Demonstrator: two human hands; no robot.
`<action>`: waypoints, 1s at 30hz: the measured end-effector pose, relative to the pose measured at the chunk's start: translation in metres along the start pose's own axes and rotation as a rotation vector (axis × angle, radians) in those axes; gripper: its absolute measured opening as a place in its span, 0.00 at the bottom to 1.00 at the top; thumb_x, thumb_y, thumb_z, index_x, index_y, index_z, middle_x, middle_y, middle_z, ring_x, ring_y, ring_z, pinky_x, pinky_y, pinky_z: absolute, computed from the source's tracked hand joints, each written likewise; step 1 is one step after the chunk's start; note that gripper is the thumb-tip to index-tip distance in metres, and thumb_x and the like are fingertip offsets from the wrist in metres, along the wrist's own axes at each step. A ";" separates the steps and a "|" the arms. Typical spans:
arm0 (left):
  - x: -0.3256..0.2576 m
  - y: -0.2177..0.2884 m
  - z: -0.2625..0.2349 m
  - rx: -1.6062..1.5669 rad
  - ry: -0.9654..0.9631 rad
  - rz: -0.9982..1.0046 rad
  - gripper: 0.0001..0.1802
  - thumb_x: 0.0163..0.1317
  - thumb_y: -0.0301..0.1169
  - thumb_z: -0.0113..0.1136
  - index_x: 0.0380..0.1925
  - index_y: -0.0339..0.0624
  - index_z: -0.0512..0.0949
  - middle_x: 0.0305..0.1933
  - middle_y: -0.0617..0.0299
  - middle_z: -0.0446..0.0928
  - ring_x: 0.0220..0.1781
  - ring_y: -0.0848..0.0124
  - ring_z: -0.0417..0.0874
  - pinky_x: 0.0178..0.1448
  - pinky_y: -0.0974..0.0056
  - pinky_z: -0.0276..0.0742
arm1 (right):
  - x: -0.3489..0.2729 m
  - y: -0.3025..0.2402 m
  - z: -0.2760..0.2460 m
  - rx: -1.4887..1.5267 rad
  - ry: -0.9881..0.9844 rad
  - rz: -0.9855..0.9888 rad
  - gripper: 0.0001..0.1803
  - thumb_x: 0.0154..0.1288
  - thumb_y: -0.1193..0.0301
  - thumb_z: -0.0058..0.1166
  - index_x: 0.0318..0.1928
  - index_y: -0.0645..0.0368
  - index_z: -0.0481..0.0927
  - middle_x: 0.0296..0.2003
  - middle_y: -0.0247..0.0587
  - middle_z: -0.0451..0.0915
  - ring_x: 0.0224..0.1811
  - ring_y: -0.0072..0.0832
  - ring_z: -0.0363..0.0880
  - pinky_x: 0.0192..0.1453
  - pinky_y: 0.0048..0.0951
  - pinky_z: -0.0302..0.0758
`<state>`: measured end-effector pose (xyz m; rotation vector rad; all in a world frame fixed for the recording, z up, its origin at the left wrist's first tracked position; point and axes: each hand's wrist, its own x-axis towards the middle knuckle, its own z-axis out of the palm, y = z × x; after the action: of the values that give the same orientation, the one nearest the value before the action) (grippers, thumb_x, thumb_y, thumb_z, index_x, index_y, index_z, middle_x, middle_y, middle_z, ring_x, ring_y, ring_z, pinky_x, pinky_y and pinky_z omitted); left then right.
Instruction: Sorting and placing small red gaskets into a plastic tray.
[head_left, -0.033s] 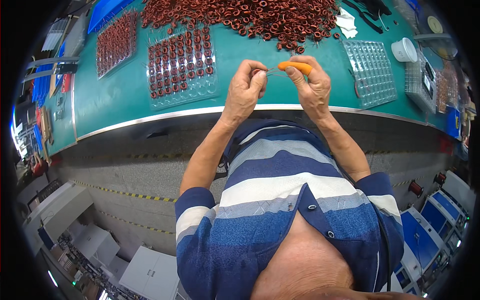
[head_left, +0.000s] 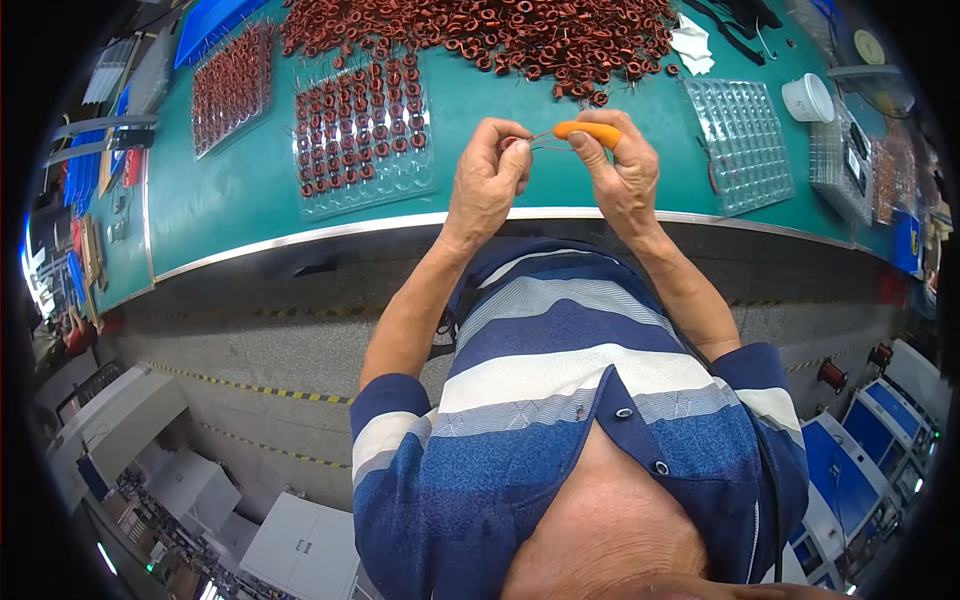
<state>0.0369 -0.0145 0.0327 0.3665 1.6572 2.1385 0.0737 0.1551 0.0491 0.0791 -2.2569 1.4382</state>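
Note:
My left hand point(head_left: 491, 172) is closed, thumb and fingers pinching a small copper-red toroidal coil point(head_left: 509, 143) that they mostly cover. Thin wire leads point(head_left: 546, 143) stretch from the coil across to my right hand point(head_left: 622, 165). There the thumb presses toward the index finger, which wears an orange finger cot point(head_left: 590, 131), and the leads end between them. Both hands are held over the front part of the green table point(head_left: 240, 215). Just to the left lies a clear blister tray point(head_left: 420, 183) with rows of similar coils; several of its front pockets hold none.
A large heap of red coils point(head_left: 500, 30) covers the far middle. Another filled tray point(head_left: 232, 85) lies far left. To the right are an unfilled clear tray point(head_left: 740, 145), a white tub point(head_left: 808, 100), a stack of clear trays point(head_left: 842, 172) and a crumpled white cloth point(head_left: 692, 45).

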 end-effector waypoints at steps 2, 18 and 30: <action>-0.001 0.004 0.000 -0.007 0.042 -0.019 0.09 0.72 0.32 0.48 0.43 0.38 0.68 0.25 0.65 0.66 0.25 0.78 0.66 0.29 0.72 0.65 | 0.000 0.007 0.002 0.005 -0.016 0.029 0.12 0.66 0.64 0.57 0.41 0.59 0.84 0.34 0.33 0.79 0.36 0.20 0.75 0.38 0.22 0.72; -0.006 0.008 -0.007 0.191 -0.005 0.074 0.13 0.69 0.27 0.50 0.51 0.34 0.68 0.31 0.65 0.68 0.29 0.78 0.68 0.33 0.74 0.67 | 0.010 -0.019 -0.001 0.457 -0.108 0.504 0.19 0.71 0.60 0.51 0.39 0.67 0.82 0.27 0.36 0.81 0.27 0.18 0.76 0.31 0.17 0.72; -0.004 -0.002 -0.023 -0.143 -0.139 -0.131 0.18 0.72 0.40 0.47 0.46 0.32 0.70 0.26 0.62 0.68 0.26 0.74 0.70 0.30 0.71 0.66 | 0.000 0.009 0.002 0.481 -0.108 0.495 0.15 0.67 0.63 0.56 0.41 0.65 0.82 0.25 0.33 0.79 0.24 0.17 0.74 0.27 0.17 0.68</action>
<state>0.0308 -0.0359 0.0248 0.3448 1.4031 2.0703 0.0704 0.1569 0.0408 -0.2760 -2.0440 2.2648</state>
